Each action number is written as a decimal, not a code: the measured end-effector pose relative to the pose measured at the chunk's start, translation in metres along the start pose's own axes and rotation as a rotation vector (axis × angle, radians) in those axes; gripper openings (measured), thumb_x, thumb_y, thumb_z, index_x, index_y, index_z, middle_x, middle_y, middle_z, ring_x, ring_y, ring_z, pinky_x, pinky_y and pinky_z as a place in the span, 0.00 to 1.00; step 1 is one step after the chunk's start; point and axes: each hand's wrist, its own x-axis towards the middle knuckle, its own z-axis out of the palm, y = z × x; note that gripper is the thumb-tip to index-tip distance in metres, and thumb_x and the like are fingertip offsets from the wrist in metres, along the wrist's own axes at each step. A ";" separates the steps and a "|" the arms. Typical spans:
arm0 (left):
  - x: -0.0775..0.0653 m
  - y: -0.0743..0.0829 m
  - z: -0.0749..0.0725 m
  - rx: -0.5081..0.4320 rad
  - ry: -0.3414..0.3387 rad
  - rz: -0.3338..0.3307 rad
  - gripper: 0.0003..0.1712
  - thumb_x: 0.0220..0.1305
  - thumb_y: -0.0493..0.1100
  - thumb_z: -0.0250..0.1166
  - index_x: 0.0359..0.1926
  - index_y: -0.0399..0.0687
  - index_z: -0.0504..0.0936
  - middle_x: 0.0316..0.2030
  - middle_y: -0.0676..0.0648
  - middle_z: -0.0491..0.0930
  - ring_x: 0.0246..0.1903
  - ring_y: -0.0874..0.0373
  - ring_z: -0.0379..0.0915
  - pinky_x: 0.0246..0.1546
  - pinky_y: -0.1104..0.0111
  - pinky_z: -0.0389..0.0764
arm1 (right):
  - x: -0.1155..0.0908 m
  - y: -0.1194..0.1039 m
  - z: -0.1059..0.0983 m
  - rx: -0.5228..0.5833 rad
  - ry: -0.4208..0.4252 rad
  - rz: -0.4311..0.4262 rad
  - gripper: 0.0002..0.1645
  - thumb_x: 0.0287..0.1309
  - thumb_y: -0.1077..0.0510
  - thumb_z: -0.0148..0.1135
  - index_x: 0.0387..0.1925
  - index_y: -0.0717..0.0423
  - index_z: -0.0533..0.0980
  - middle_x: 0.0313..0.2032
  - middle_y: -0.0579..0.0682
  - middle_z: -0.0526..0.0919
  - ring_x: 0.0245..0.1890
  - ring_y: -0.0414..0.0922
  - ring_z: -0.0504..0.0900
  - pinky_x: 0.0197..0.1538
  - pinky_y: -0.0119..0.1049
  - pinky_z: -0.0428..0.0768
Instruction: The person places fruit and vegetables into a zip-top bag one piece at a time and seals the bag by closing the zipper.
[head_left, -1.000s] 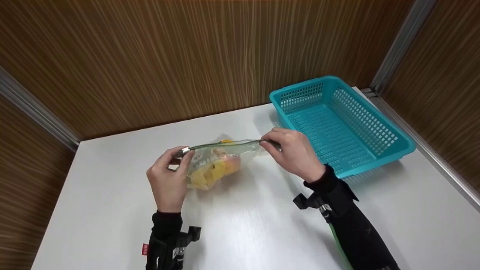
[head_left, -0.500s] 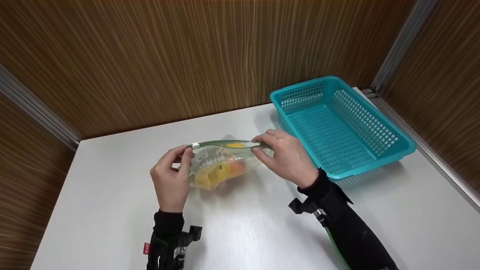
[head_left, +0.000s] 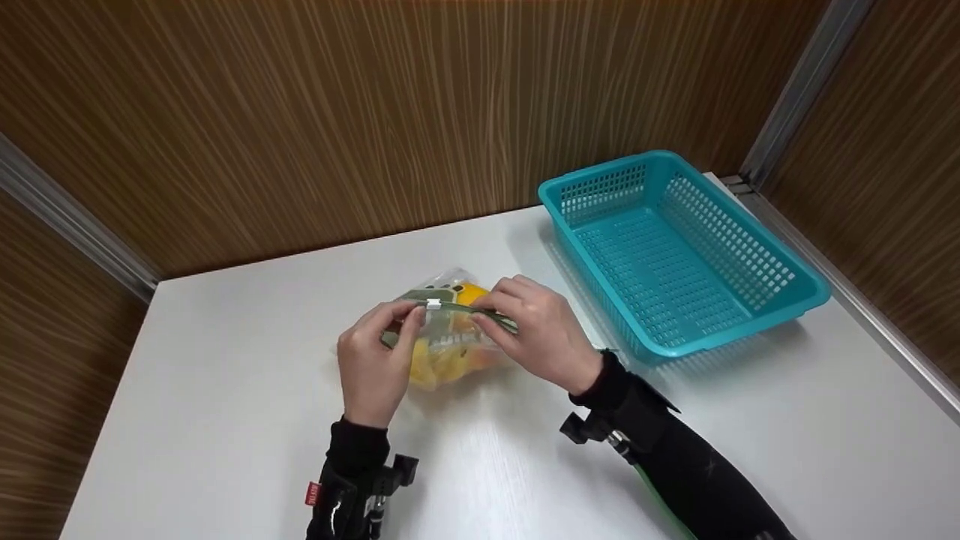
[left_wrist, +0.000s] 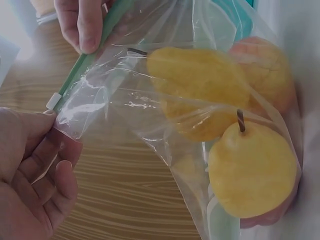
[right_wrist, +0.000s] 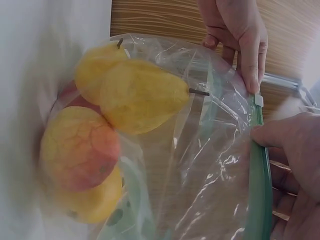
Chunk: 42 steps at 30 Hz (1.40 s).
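A clear zip bag (head_left: 448,341) with a green strip (right_wrist: 259,195) along its mouth hangs upright between my hands, its lower part at the table. My left hand (head_left: 379,364) pinches the mouth's left corner, right beside the white slider (head_left: 433,304). Farther along the strip, my right hand (head_left: 541,330) pinches it between thumb and fingers. Two yellow pears (left_wrist: 200,92) show through the plastic in the left wrist view. In the right wrist view, a red-and-yellow peach-like fruit (right_wrist: 80,147) and a rounded yellow-orange fruit (right_wrist: 95,200) lie below the pears.
A turquoise perforated plastic basket (head_left: 675,349) stands on the white table (head_left: 225,375) to the right, close behind my right forearm. Wood-grain panels (head_left: 337,120) enclose the table at the back and both sides.
Both hands have come closer together, the left moving right and the right moving left along the strip. The mouth's edges, parted half a second ago, now lie together between them.
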 end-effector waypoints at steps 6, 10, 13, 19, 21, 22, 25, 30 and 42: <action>-0.005 0.004 0.011 -0.012 -0.023 0.080 0.09 0.61 0.45 0.64 0.37 0.46 0.85 0.29 0.50 0.85 0.27 0.61 0.79 0.30 0.71 0.79 | -0.001 -0.001 0.002 0.040 0.008 -0.003 0.09 0.57 0.52 0.65 0.37 0.50 0.82 0.29 0.44 0.82 0.31 0.38 0.77 0.35 0.25 0.78; -0.006 0.005 0.013 -0.025 -0.022 0.096 0.08 0.62 0.44 0.64 0.36 0.45 0.85 0.29 0.50 0.85 0.27 0.61 0.80 0.30 0.67 0.80 | -0.001 -0.001 0.002 0.096 0.004 0.020 0.09 0.56 0.52 0.65 0.38 0.50 0.82 0.30 0.44 0.82 0.32 0.38 0.77 0.35 0.26 0.78; -0.006 0.007 0.014 -0.021 -0.027 0.098 0.08 0.61 0.44 0.65 0.36 0.45 0.85 0.29 0.50 0.85 0.28 0.62 0.80 0.30 0.66 0.81 | -0.001 -0.001 0.002 0.135 0.012 0.025 0.10 0.57 0.52 0.65 0.39 0.50 0.82 0.31 0.44 0.83 0.32 0.37 0.77 0.36 0.26 0.77; -0.007 0.007 0.017 0.003 -0.034 0.131 0.09 0.61 0.45 0.64 0.36 0.45 0.85 0.29 0.50 0.85 0.28 0.62 0.80 0.30 0.66 0.81 | -0.001 -0.001 0.005 0.175 0.054 0.004 0.10 0.55 0.52 0.66 0.38 0.51 0.83 0.30 0.45 0.83 0.32 0.37 0.78 0.37 0.27 0.77; -0.007 0.007 0.017 0.009 -0.039 0.142 0.09 0.61 0.45 0.64 0.36 0.45 0.85 0.29 0.50 0.85 0.28 0.62 0.79 0.31 0.66 0.82 | -0.001 -0.001 0.005 0.193 0.060 0.004 0.10 0.54 0.52 0.67 0.38 0.51 0.82 0.29 0.46 0.83 0.32 0.37 0.78 0.37 0.27 0.78; -0.007 0.007 0.017 0.013 -0.042 0.148 0.09 0.61 0.45 0.64 0.36 0.45 0.85 0.29 0.50 0.85 0.28 0.62 0.79 0.31 0.67 0.82 | -0.001 -0.001 0.005 0.199 0.062 0.003 0.10 0.54 0.52 0.67 0.38 0.51 0.83 0.29 0.46 0.82 0.32 0.37 0.78 0.37 0.26 0.78; -0.007 0.007 0.017 0.018 -0.047 0.165 0.10 0.61 0.46 0.65 0.35 0.45 0.85 0.29 0.50 0.85 0.28 0.63 0.79 0.31 0.68 0.82 | -0.002 -0.002 0.006 0.207 0.063 -0.002 0.10 0.55 0.52 0.67 0.37 0.51 0.82 0.29 0.45 0.82 0.32 0.37 0.78 0.37 0.26 0.77; -0.008 0.008 0.018 0.035 -0.042 0.184 0.10 0.61 0.47 0.64 0.35 0.45 0.85 0.29 0.50 0.85 0.28 0.63 0.78 0.30 0.67 0.81 | -0.001 -0.004 0.005 0.195 0.058 -0.013 0.09 0.56 0.51 0.65 0.35 0.51 0.82 0.29 0.45 0.82 0.31 0.39 0.78 0.37 0.27 0.77; -0.008 0.008 0.015 0.037 -0.013 0.170 0.08 0.61 0.44 0.64 0.36 0.44 0.85 0.30 0.49 0.85 0.28 0.62 0.79 0.30 0.65 0.81 | -0.001 -0.002 0.005 0.152 0.058 -0.045 0.09 0.59 0.50 0.62 0.35 0.51 0.81 0.29 0.44 0.83 0.30 0.38 0.77 0.36 0.27 0.76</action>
